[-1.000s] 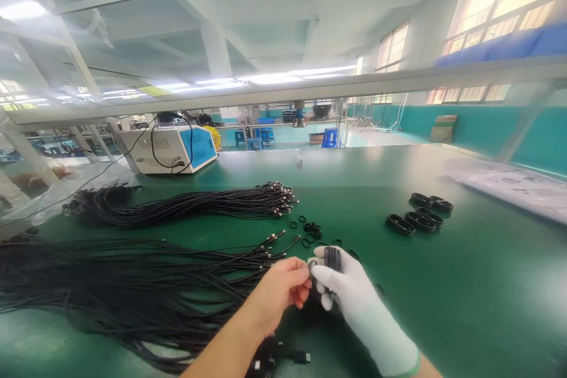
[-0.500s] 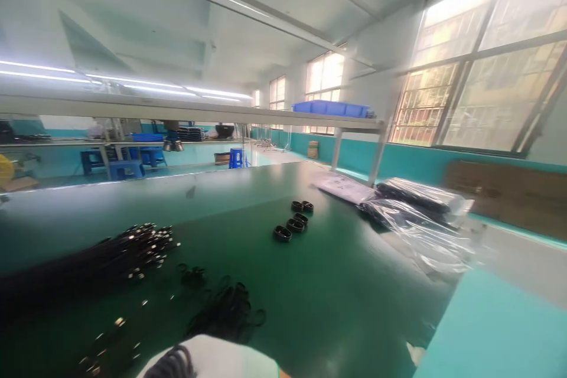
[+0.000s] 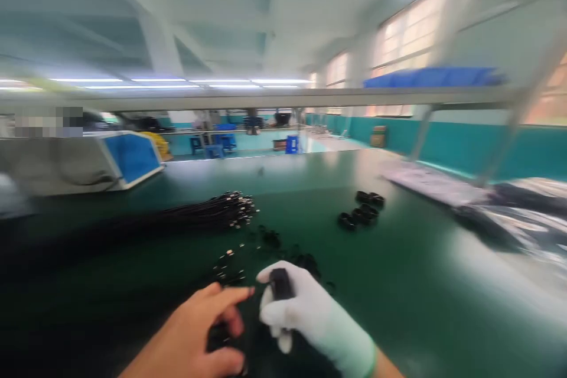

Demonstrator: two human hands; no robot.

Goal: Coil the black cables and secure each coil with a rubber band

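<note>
My right hand point(image 3: 305, 313), in a white glove, grips a black coil of cable point(image 3: 280, 284) between thumb and fingers, low in the middle of the view. Just left of it is my bare left hand point(image 3: 199, 331), its index finger stretched toward the coil and its thumb apart. It does not touch the coil. Beyond both hands lies a long bundle of black cables point(image 3: 208, 211) with shiny metal ends. Loose cable ends point(image 3: 228, 263) are scattered nearer. A heap of black loops point(image 3: 305, 261) is partly hidden behind the glove.
Several wound black coils point(image 3: 364, 212) sit farther right on the green tabletop point(image 3: 411, 283). Plastic-wrapped dark packs point(image 3: 509, 227) lie at the right edge. A grey machine with a blue panel point(image 3: 133, 156) stands at left. Overhead, a shelf point(image 3: 283, 99) carries blue bins point(image 3: 429, 77).
My view has swung left. The gloved right hand, low at the frame's edge before, has come farther into view with the black coil. My left hand has come into view.
</note>
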